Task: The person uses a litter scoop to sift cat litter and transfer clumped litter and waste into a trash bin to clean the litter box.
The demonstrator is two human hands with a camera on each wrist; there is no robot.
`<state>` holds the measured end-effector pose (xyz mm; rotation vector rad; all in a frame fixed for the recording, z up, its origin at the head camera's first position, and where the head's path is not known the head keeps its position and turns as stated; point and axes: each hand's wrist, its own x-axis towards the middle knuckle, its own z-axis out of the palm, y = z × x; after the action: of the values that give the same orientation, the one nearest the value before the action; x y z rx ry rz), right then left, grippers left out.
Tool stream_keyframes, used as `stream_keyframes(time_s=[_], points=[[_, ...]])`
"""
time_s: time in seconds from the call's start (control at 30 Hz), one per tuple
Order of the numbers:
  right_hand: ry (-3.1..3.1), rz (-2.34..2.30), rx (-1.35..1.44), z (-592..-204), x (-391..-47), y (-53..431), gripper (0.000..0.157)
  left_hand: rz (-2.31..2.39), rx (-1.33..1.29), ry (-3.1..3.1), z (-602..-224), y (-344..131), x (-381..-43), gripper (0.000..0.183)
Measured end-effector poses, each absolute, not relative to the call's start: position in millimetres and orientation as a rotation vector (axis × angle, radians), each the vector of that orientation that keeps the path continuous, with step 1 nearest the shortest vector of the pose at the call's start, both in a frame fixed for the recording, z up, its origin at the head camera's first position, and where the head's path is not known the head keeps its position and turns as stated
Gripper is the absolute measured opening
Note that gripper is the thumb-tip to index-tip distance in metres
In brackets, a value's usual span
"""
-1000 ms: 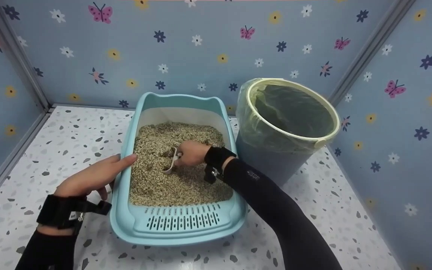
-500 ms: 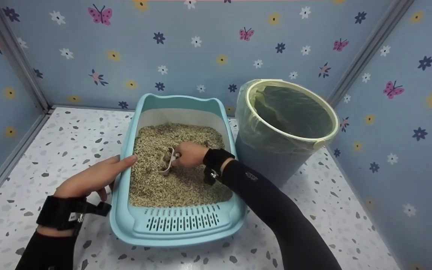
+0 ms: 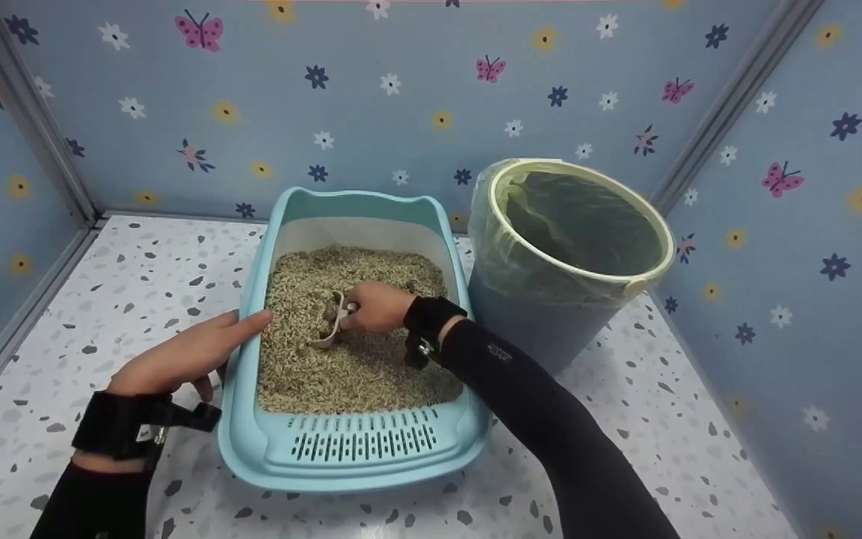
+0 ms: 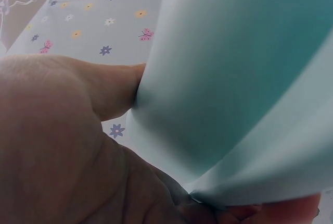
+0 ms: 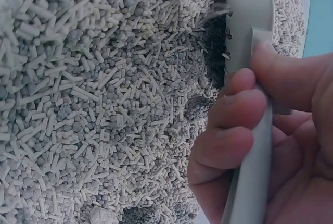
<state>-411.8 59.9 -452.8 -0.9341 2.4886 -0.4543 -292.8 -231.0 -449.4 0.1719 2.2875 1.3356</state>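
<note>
A light-blue litter box (image 3: 356, 479) stands on the speckled floor, filled with pale pellet litter (image 3: 356, 382). My right hand (image 3: 378, 305) grips the handle of a white litter scoop (image 3: 332, 335), whose head is partly sunk in the litter near the middle. In the right wrist view, curled fingers and thumb wrap the scoop handle (image 5: 255, 172), and the scoop's slotted edge meets a dark hollow. My left hand (image 3: 184, 352) holds the box's left side, thumb over the rim. The left wrist view has its fingers (image 4: 291, 211) under the wall's lower edge.
A tall bin (image 3: 543, 322) with a translucent yellowish liner (image 3: 498, 247) and a cream ring stands close against the box's right side. Blue flowered panels (image 3: 371, 97) enclose the floor at the back and both sides. Darker clumps lie in the litter near the scoop.
My right hand has shifted slightly left with the scoop, pushing through the litter, and dark clumps show at its head. The left hand keeps its place on the box.
</note>
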Motion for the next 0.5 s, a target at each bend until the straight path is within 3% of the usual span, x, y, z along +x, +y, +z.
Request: stream_keyframes(time_s=[0.5], points=[[2.478, -0.513, -0.912, -453.0, -411.6, 61.4, 0.035, 1.344, 0.167, 2.279, -451.0, -230.5, -293.6, 0.076]])
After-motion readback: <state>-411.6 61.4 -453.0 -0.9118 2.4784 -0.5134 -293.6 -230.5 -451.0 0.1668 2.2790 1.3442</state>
